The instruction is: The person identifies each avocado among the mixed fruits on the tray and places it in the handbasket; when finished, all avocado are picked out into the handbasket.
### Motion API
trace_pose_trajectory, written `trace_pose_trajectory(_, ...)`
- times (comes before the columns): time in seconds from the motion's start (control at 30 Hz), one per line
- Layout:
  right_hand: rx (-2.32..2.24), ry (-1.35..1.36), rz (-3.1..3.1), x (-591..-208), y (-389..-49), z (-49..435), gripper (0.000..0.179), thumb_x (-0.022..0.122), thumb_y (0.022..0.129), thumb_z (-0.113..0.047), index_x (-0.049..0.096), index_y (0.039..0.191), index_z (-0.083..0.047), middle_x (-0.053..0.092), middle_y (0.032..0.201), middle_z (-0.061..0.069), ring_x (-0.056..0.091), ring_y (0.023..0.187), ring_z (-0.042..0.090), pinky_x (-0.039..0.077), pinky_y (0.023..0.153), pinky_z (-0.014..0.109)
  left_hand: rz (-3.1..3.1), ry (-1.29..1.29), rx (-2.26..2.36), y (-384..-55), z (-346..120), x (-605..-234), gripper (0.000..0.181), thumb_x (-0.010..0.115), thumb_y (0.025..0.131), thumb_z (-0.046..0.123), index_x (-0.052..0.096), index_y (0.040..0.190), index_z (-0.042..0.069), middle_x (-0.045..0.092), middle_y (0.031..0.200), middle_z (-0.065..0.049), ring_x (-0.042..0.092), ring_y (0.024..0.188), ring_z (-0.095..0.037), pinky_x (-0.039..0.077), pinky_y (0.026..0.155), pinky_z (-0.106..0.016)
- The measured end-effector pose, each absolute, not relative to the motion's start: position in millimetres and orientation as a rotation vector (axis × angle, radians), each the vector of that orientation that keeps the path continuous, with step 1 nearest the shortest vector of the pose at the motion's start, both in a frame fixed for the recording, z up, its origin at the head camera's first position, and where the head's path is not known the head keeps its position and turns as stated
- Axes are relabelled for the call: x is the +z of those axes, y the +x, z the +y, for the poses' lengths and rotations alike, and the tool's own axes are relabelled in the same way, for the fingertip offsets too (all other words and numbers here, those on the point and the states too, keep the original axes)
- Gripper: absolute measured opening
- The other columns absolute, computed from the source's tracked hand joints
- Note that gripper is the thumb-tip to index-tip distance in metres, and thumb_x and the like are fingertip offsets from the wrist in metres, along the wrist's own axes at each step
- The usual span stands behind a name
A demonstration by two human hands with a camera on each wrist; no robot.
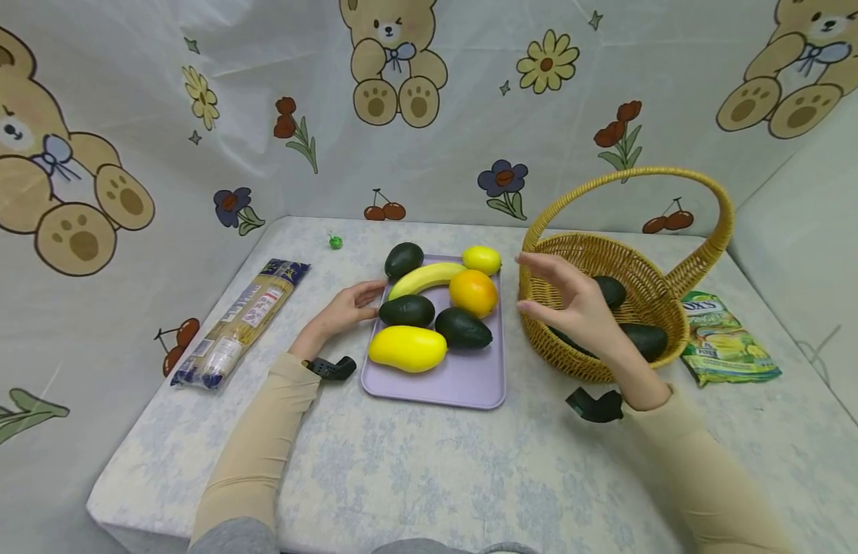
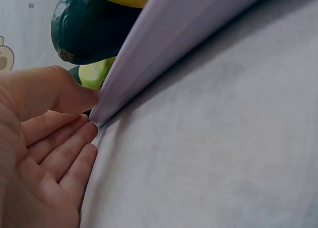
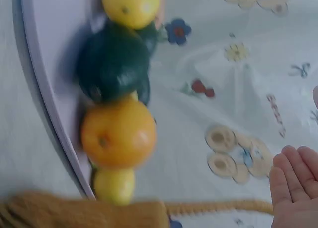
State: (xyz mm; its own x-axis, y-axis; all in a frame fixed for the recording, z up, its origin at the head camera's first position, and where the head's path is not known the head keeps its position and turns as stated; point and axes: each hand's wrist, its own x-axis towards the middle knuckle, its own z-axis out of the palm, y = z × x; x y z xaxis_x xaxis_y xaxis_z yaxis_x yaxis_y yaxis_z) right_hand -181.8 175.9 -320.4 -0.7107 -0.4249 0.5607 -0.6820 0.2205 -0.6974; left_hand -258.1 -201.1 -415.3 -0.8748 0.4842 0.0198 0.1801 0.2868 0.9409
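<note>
A lilac tray (image 1: 435, 388) holds a yellow mango (image 1: 408, 349), several avocados (image 1: 463, 328), a banana (image 1: 423, 278), an orange (image 1: 473, 293) and a lemon (image 1: 482, 260). At the tray's left side is my left hand (image 1: 344, 309); in the left wrist view its thumb and straight fingertips (image 2: 89, 131) meet the tray rim, with nothing curled in the palm. My right hand (image 1: 574, 304) hovers over the left part of the wicker basket (image 1: 584, 369), thumb and fingers spread and holding nothing. Inside the basket lie dark avocados (image 1: 643, 341), partly hidden by that hand.
The basket's tall handle (image 1: 629, 173) arches above it. A pack of spaghetti (image 1: 242, 323) lies on the left, with a small green object (image 1: 335, 242) farther back. To the right of the basket is a green candy bag (image 1: 726, 338). A patterned curtain (image 1: 429, 169) hangs behind the table.
</note>
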Motion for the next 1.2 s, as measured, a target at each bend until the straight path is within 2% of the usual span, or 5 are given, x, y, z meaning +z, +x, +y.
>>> trace_pose_trajectory(0.2,1.516,1.078,-2.445,-353,-198,146,0.057,0.074,0.08,-0.004,0.052,0.132,-0.001,0.053,0.132,0.011,0.048,0.122,0.023,0.038,0.105,0.036,2.289,0.596,1.626,-259,-200,-415,0.058,0.053,0.086,-0.012,0.03,0.14,-0.014,0.029,0.146,-0.029,0.028,0.135,-0.039,0.027,0.111,-0.045)
trace_pose_trajectory(0.43,1.512,1.013,-2.659,-383,-207,126,0.058,0.075,0.082,-0.021,0.053,0.132,-0.002,0.055,0.131,0.01,0.053,0.116,0.028,0.043,0.1,0.042,2.302,0.573,1.614,-257,-200,-415,0.059,0.054,0.086,-0.01,0.03,0.14,-0.013,0.029,0.146,-0.028,0.028,0.135,-0.039,0.026,0.111,-0.046)
trace_pose_trajectory(0.77,1.428,0.932,-2.702,-400,-210,116,0.06,0.077,0.08,-0.024,0.054,0.131,-0.002,0.056,0.13,0.01,0.054,0.117,0.026,0.044,0.099,0.04,2.307,0.588,1.609,-260,-202,-420,0.059,0.054,0.086,-0.011,0.03,0.14,-0.013,0.029,0.146,-0.028,0.028,0.135,-0.039,0.026,0.111,-0.046)
trace_pose_trajectory(0.97,1.381,0.912,-2.791,-400,-208,117,0.063,0.079,0.077,-0.029,0.056,0.13,-0.004,0.057,0.128,0.009,0.054,0.117,0.026,0.044,0.099,0.042,2.338,0.569,1.605,-272,-207,-441,0.059,0.054,0.088,-0.009,0.032,0.143,-0.007,0.031,0.148,-0.022,0.029,0.136,-0.034,0.026,0.112,-0.042)
trace_pose_trajectory(1.2,1.281,0.986,-2.851,-401,-207,118,0.066,0.08,0.075,-0.034,0.057,0.129,-0.005,0.057,0.127,0.008,0.054,0.115,0.023,0.045,0.098,0.04,2.385,0.55,1.583,-274,-206,-444,0.059,0.056,0.087,-0.006,0.037,0.142,-0.002,0.036,0.147,-0.016,0.033,0.134,-0.029,0.03,0.11,-0.036)
